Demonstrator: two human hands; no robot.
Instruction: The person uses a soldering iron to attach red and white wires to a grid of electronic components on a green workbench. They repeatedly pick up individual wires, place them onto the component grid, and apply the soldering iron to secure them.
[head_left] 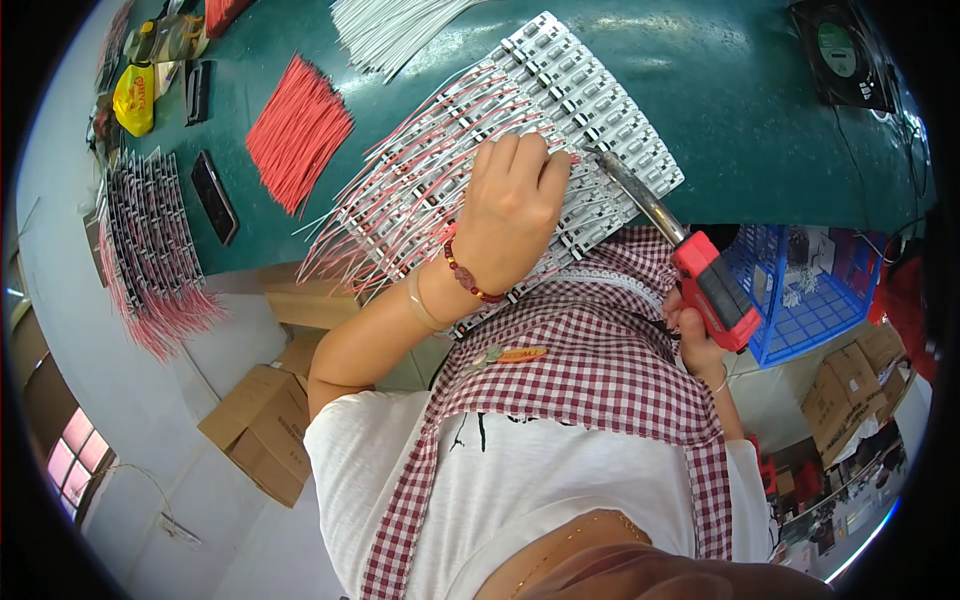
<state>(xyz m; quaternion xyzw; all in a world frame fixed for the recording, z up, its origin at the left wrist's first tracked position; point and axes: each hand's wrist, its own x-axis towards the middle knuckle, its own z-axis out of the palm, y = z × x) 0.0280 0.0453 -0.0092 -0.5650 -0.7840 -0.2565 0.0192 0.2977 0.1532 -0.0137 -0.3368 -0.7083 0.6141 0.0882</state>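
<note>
At the far left of the green counter (760, 110), a stack of boards trailing pink leads (150, 250) sits near the edge, with a dark phone (214, 196) just beside it and a loose bundle of red wires (298, 130) further in. None of these is being touched.

In the middle, a person's left hand (510, 210) presses flat, fingers spread and curled down, on a panel of small white circuit strips (590, 100) fringed with red and white leads (400, 190). The panel lies tilted across the counter's near edge, part of it overhanging toward the person's checked apron (590, 350). That overhang looks like the weak point: should the holding hand ease off, the panel could slide or tip toward the lap.

To the right, the right hand (695, 340) is closed around the red handle of a soldering tool (710, 285), its metal barrel reaching up to the panel, the tip just beside the left fingers. So close a gap suggests a risk of a burn, or of scorching a neighbouring lead, if the tip strays.

Further right, a blue plastic basket (810, 290) stands below the counter, and a black fan (840, 50) rests at the far corner.
</note>
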